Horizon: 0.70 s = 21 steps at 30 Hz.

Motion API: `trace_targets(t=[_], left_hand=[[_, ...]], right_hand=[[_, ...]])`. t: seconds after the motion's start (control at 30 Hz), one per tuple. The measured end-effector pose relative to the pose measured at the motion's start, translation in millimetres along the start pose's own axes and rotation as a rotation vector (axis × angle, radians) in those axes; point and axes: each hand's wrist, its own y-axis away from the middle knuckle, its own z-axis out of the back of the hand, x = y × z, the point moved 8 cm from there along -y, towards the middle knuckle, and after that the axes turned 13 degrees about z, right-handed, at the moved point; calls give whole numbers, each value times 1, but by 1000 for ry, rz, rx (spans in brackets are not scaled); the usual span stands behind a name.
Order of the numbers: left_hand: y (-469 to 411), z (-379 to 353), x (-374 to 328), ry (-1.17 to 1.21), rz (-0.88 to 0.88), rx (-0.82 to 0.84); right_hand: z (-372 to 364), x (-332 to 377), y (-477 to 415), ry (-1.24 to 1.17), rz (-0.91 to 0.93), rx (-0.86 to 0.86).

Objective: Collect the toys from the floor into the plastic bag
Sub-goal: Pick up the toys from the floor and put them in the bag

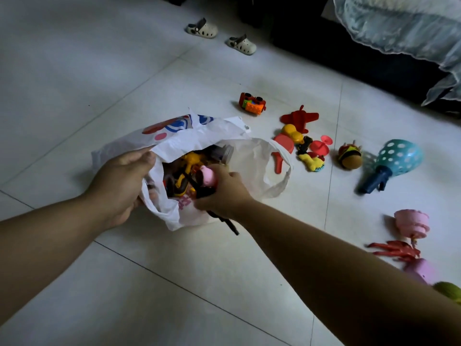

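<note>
The right hand (222,193) has its fingers (233,175) curled around a pink toy (208,178) and a thin black piece (224,222) that pokes out below the wrist; both are held right over the mouth of the bag (199,141), not yet let go. The left hand (122,181) pinches the near edge of the bag between thumb and fingers, holding the opening wide.

Inside the bag a yellow toy (189,163) and a grey cylinder (225,153) show, along with darker pieces too jumbled to name. So some toys are already collected, and what the right hand holds looks about to join them.

Plenty is left on the floor (74,71). Just right of the bag lies a cluster: a red plane (299,118), a yellow duck (293,133), red discs (320,147) and a small yellow plush (311,162). Beyond it is a red train (252,103). Further right sit a burger toy (350,157) and a teal dotted ball launcher (396,161). Near the right forearm are a pink cup (412,223), a red claw-like toy (394,250), a purple piece (419,268) and something green (449,290) at the frame edge.

By my count at least 10 toys remain out, so I judge the job well under half done. 2 small sandals (202,28) by the far wall are not toys and probably stay.
</note>
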Motion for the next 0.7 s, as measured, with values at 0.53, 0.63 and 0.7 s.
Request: trace_targets(t=[0.53,0.63,0.7], left_hand=[[2,14,-5,136,58,26],[4,14,-11,140,46,23],[5,16,-15,152,38,23]], right_hand=[[-65,25,-37,188,119,330],[-70,18,-32,261,100,407],[-59,20,-34,328,133,315]])
